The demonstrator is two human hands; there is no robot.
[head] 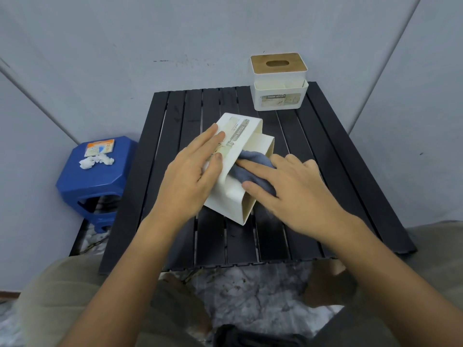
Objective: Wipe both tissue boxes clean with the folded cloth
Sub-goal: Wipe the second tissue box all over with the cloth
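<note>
Left hand point(193, 166), fingers flat, steadies the tipped tissue box point(234, 169); right hand point(288, 186) presses the cloth point(253, 169) with straight fingers (second box point(279, 82) likely next).

We see a soft grey cloth point(253, 169) against a smooth matt white plastic tissue box point(233, 196); a wooden-lidded white box point(279, 90); a black slatted worktop point(313, 151); a glossy blue plastic stool point(97, 179).
</note>
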